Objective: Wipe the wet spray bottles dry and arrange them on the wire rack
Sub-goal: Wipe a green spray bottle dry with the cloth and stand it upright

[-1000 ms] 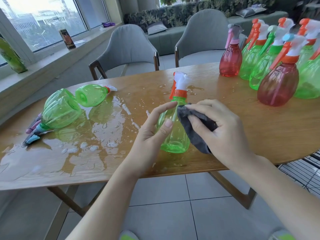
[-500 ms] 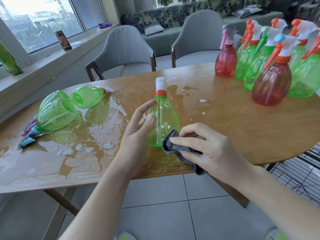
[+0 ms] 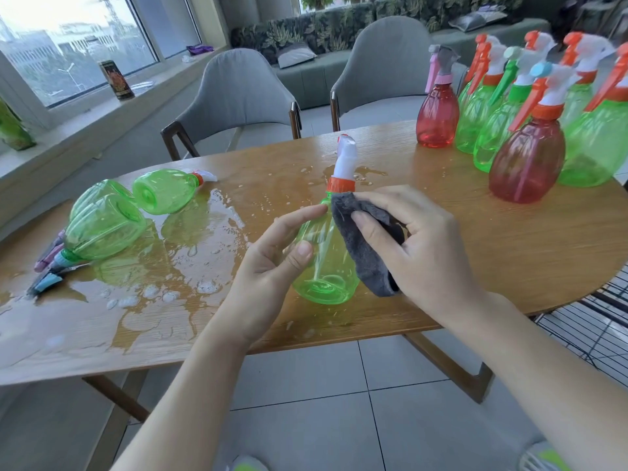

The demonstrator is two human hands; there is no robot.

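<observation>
A green bottle [image 3: 324, 263] with an orange collar and white sprayer is held tilted above the near edge of the table [image 3: 509, 253]. The left hand [image 3: 272, 263] grips its body, thumb and fingers around the left side. The right hand [image 3: 421, 246] presses a grey cloth [image 3: 365, 246] against the bottle's right side. At 9 o'clock, green bottles [image 3: 105, 222] lie in a puddle [image 3: 153, 287]. At 2 o'clock, red and green bottles [image 3: 523, 164] stand upright. A wire rack [image 3: 594, 328] shows at 4 o'clock.

Green bottle [image 3: 326, 266] with orange collar, grey cloth [image 3: 367, 246], brown wood-grain table [image 3: 509, 253].
</observation>
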